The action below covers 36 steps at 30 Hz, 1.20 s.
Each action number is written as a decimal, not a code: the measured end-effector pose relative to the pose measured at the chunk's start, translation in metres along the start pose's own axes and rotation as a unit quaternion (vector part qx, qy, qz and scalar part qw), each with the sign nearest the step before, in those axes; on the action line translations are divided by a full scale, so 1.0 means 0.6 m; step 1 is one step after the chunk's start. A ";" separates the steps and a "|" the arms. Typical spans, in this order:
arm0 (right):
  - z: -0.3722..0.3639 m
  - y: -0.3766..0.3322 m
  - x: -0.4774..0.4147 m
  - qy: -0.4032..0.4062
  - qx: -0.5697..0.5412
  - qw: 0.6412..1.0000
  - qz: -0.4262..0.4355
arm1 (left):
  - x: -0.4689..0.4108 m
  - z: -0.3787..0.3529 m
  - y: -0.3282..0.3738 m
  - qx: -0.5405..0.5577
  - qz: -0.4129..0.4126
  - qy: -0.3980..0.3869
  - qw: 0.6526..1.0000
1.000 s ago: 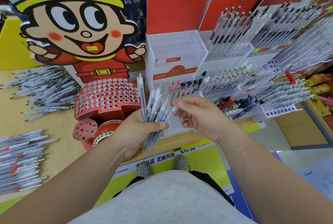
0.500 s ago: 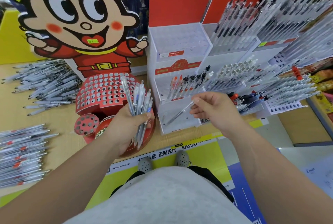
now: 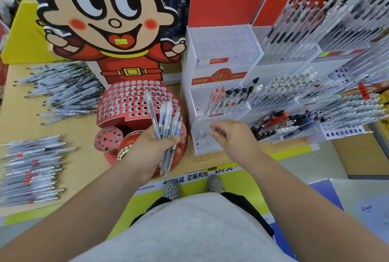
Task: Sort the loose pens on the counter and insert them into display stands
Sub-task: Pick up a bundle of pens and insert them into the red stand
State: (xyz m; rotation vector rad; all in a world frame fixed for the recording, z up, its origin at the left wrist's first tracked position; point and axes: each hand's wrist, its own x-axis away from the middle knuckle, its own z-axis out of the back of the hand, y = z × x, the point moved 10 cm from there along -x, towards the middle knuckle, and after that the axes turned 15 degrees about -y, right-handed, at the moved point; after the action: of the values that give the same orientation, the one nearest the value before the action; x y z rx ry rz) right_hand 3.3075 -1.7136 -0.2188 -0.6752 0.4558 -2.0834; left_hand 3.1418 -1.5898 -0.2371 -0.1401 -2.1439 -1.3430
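Left hand (image 3: 151,152) grips a bundle of pens (image 3: 166,118). Right hand (image 3: 235,137) pinches a single pen (image 3: 205,133) at the white stand (image 3: 223,51), 1 o'clock. Red stand (image 3: 126,101) unfilled; pen piles (image 3: 63,91) on worktop (image 3: 84,135), 9–10 o'clock. Mostly undone.

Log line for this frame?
left hand: grips pen bundle | right hand: pinches single pen | aim: white stand, lowest tier | seated: cannot tell

A white strip (image 3: 189,177) along the front edge of the counter (image 3: 88,156) carries "正品无忧", the cut-off words "YOU ANIMATION" and a small "KAIYOU" logo. A white sheet (image 3: 370,212) beyond the counter's right end bears a blue "PILOT". The red label (image 3: 219,60) on the white display stand (image 3: 223,38) is too small to read.
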 end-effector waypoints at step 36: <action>0.017 -0.055 0.024 -0.064 -0.461 0.882 -0.074 | -0.015 -0.083 0.042 -0.027 -0.024 -0.157 0.987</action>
State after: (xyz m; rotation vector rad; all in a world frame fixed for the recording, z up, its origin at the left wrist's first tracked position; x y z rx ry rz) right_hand 3.2862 -1.7080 -0.1888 -1.4142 1.3895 -1.8602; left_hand 3.1801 -1.6180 -0.2067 -0.3456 -2.3828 -1.4880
